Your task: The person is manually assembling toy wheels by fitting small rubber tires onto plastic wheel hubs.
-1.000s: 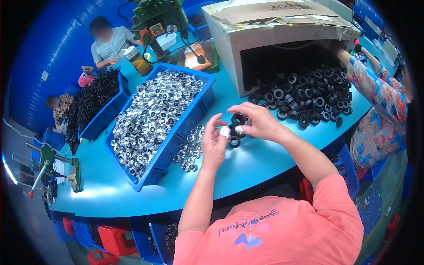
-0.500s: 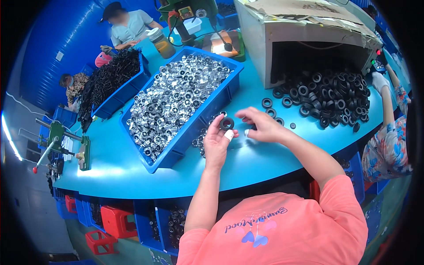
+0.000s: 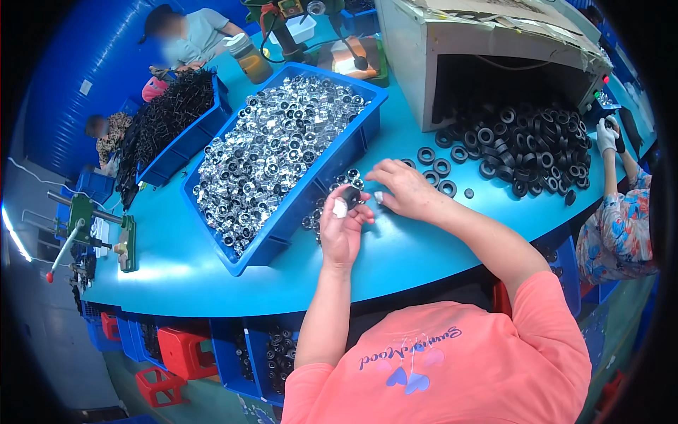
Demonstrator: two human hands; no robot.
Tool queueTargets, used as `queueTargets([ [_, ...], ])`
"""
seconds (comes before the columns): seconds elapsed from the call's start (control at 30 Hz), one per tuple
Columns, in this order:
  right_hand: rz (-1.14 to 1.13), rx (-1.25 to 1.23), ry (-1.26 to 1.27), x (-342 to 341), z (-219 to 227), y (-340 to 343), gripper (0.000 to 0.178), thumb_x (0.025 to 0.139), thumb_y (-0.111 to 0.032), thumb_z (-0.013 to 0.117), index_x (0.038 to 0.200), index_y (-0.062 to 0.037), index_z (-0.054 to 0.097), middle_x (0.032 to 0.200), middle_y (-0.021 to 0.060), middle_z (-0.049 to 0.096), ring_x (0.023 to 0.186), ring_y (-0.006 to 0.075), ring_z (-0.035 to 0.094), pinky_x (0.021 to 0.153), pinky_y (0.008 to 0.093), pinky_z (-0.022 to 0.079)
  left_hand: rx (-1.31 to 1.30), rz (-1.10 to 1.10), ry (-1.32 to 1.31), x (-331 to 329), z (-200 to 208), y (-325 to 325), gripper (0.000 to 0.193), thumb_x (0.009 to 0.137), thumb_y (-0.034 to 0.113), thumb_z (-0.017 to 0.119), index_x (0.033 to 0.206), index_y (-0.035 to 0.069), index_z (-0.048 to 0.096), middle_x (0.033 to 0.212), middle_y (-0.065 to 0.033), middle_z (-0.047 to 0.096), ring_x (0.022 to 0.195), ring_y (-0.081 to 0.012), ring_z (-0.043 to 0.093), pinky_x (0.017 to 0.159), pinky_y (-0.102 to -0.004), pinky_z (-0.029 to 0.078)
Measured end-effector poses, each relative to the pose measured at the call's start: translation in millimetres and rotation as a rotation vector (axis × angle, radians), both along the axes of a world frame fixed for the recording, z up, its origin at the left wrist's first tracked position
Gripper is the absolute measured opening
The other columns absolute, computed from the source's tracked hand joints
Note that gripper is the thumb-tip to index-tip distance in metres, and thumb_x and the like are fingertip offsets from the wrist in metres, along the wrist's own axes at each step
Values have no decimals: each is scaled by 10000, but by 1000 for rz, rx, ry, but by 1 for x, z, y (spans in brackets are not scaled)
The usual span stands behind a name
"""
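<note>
My left hand [image 3: 342, 230] is above the table, to the right of the blue bin [image 3: 282, 225]. Its thumb, with a white cover on the tip, and its fingers pinch a black ring [image 3: 351, 196], tilted nearly edge-on. My right hand [image 3: 408, 191] is close by, fingers stretched to the left and apart from the thumb, which also has a white tip; nothing shows in it. Near its fingertips lie several small clear-and-black round pieces [image 3: 353, 178], partly hidden behind my left hand. The bin is heaped with similar clear pieces [image 3: 282, 152].
Black rings [image 3: 526, 152] are piled before an open metal box [image 3: 417, 63], with a few loose rings [image 3: 441, 167] nearer. A blue bin of black parts [image 3: 173, 116], a hand press [image 3: 81, 215] and a jar [image 3: 248, 58] stand around. A co-worker's gloved hand [image 3: 606, 136] is at right.
My left hand has turned the black ring from facing up to nearly edge-on. My right hand has moved left and slightly away, toward the loose clear pieces.
</note>
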State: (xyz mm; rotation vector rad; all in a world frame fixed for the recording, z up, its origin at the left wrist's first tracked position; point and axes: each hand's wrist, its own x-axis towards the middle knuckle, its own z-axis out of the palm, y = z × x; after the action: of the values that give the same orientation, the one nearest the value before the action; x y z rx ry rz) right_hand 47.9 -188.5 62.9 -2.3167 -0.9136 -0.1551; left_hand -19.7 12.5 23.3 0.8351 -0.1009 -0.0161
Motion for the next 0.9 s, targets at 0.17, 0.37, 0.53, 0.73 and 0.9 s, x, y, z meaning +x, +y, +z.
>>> queueTargets([
  [0.17,-57,-68,-14,15,-24,30,489,843,-95,753,1327,-141,698,1326,122,630,1209,346,595,1044,443,527,-167,-86,94,2,-4,4,554,1147,464,354,1549,101,467,1142,-215,708,795,-242,666,717,-364,556],
  [0.37,-17,-38,14,13,-32,32,398,835,-52,741,1223,-141,746,1279,116,633,1173,338,598,1017,439,531,-257,-96,176,3,-7,10,560,1147,512,319,1531,144,494,1092,-192,727,722,-219,640,653,-338,528],
  [0.53,7,-10,21,14,-37,28,384,822,-6,713,1180,-138,761,1221,110,638,1151,337,605,998,434,530,-214,-89,214,4,-6,9,548,1142,534,322,1448,140,548,1052,-182,736,672,-214,626,603,-329,514],
  [0.73,22,63,-18,13,-41,28,332,831,-35,714,1142,-132,776,1092,106,709,1054,328,648,973,431,525,-184,-72,211,4,-8,9,537,1138,541,334,1404,139,570,1067,-185,738,679,-218,633,599,-330,517],
  [0.9,7,128,-28,12,-33,22,359,839,-14,693,1169,-127,774,1083,119,742,1011,317,697,958,423,536,-175,-81,203,4,-9,10,529,1133,544,353,1394,143,577,1075,-182,739,696,-226,647,606,-340,519],
])
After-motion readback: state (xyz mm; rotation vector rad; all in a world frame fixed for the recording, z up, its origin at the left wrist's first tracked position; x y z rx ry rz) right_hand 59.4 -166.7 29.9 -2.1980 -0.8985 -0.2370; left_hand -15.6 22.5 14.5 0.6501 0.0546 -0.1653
